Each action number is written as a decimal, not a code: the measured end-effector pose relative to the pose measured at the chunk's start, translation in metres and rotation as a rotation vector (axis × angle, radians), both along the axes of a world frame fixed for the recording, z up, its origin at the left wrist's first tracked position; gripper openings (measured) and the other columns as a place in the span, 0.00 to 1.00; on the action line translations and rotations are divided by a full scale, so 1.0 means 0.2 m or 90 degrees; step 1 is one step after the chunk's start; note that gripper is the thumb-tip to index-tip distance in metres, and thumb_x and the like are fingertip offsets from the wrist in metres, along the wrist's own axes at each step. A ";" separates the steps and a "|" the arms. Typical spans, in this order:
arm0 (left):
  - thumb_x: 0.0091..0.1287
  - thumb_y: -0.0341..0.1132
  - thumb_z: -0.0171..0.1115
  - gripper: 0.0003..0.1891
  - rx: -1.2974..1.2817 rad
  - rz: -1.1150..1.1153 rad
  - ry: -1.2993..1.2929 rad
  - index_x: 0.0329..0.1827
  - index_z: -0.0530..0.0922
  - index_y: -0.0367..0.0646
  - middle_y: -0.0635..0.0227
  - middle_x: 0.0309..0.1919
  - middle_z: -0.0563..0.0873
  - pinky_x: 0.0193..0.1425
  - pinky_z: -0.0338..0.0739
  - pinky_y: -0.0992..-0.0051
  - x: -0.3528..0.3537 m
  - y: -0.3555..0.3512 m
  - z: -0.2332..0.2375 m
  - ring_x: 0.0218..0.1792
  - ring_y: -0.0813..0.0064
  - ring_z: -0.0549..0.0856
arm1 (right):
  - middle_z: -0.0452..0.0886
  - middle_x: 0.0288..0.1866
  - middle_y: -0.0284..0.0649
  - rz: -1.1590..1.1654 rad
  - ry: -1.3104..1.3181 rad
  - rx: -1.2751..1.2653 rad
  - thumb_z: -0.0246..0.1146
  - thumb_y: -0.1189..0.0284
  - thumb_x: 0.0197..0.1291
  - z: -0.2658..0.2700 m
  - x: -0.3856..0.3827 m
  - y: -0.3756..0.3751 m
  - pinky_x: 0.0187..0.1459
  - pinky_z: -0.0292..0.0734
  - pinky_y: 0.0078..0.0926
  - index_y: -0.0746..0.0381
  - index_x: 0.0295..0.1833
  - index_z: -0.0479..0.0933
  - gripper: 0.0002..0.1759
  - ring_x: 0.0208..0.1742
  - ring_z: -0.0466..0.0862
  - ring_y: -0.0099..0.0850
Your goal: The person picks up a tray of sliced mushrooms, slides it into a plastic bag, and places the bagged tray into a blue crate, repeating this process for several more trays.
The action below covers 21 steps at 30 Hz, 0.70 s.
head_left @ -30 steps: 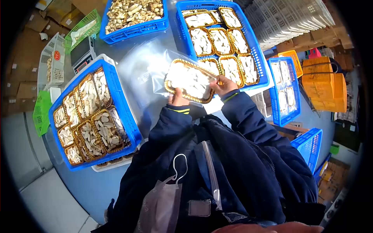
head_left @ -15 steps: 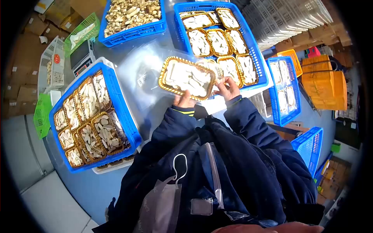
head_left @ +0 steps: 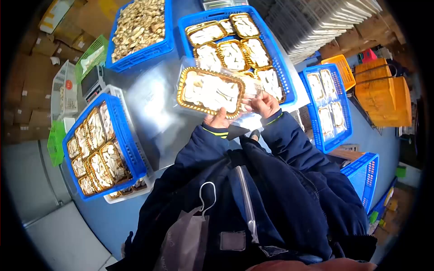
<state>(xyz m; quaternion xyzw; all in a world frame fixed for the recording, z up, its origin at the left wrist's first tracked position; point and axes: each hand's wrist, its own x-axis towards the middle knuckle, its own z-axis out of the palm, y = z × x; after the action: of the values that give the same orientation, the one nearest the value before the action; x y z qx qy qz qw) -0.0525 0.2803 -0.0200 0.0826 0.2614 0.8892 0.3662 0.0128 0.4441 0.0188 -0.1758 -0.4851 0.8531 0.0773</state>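
A gold-rimmed tray (head_left: 182,88) of pale sliced mushrooms (head_left: 211,92) is held above the table, inside a clear plastic bag (head_left: 256,86). My left hand (head_left: 218,120) grips the tray's near edge through the plastic, thumb on top and the other fingers mostly hidden underneath. At the tray's right end, my right hand (head_left: 265,105) is closed in a pinch on the loose end of the bag. Just beyond it stands a blue crate (head_left: 289,74) with several similar filled trays. To the left, another blue crate (head_left: 134,147) holds more trays of slices.
Loose mushrooms fill a blue crate (head_left: 144,57) at the back of the metal table (head_left: 156,131). A scale (head_left: 92,83) and a green basket (head_left: 90,56) stand at the left. On the right are a blue crate of wrapped trays (head_left: 346,113), orange bins (head_left: 375,90) and stacked white crates (head_left: 312,27).
My view has shifted, so the crates appear moved. The tray is slightly lower and more to the left in view, and both hands keep their hold on it and its bag.
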 end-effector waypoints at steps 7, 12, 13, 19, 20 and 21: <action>0.64 0.27 0.51 0.25 0.014 -0.068 -0.034 0.64 0.57 0.47 0.56 0.62 0.63 0.53 0.70 0.48 0.09 0.50 -0.09 0.58 0.54 0.68 | 0.70 0.44 0.41 -0.264 -0.055 0.322 0.73 0.62 0.38 -0.48 0.13 0.62 0.42 0.72 0.24 0.65 0.62 0.58 0.47 0.42 0.72 0.27; 0.64 0.27 0.49 0.26 -0.062 -0.133 -0.061 0.66 0.54 0.50 0.59 0.61 0.64 0.55 0.68 0.46 0.21 0.83 -0.07 0.59 0.57 0.68 | 0.80 0.37 0.36 -0.153 -0.116 -0.003 0.65 0.65 0.53 -0.21 0.30 0.75 0.37 0.73 0.17 0.68 0.49 0.73 0.22 0.36 0.77 0.20; 0.64 0.29 0.50 0.27 -0.089 -0.178 -0.059 0.66 0.54 0.49 0.59 0.61 0.63 0.56 0.67 0.45 0.21 0.88 -0.10 0.60 0.57 0.66 | 0.79 0.28 0.29 -0.191 -0.120 0.087 0.61 0.66 0.57 -0.21 0.34 0.80 0.31 0.71 0.13 0.64 0.39 0.78 0.12 0.27 0.74 0.16; 0.63 0.36 0.52 0.24 -0.311 -0.322 0.416 0.63 0.60 0.53 0.68 0.56 0.70 0.54 0.70 0.53 0.24 1.22 -0.23 0.57 0.61 0.69 | 0.78 0.36 0.30 -0.317 -0.170 0.058 0.54 0.65 0.62 -0.26 0.55 1.12 0.33 0.75 0.18 0.61 0.43 0.75 0.12 0.34 0.76 0.19; 0.63 0.37 0.53 0.23 -0.320 -0.341 0.308 0.62 0.62 0.54 0.67 0.54 0.71 0.53 0.70 0.55 0.25 1.25 -0.18 0.56 0.61 0.70 | 0.77 0.34 0.31 -0.311 -0.192 0.184 0.54 0.65 0.62 -0.43 0.61 1.22 0.32 0.76 0.19 0.62 0.44 0.74 0.13 0.33 0.76 0.19; 0.63 0.38 0.53 0.22 -0.330 -0.356 0.199 0.61 0.63 0.54 0.67 0.52 0.72 0.52 0.71 0.56 0.26 1.28 -0.14 0.54 0.62 0.72 | 0.77 0.33 0.31 -0.375 -0.201 0.162 0.54 0.65 0.62 -0.39 0.67 1.28 0.31 0.76 0.20 0.62 0.44 0.74 0.13 0.32 0.76 0.20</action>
<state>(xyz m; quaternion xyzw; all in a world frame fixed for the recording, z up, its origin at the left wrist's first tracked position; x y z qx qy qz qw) 0.0001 0.5359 -0.0474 0.1893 0.4970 0.6368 0.5583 0.1459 0.7009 -0.0596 -0.4271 -0.5220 0.6889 0.2655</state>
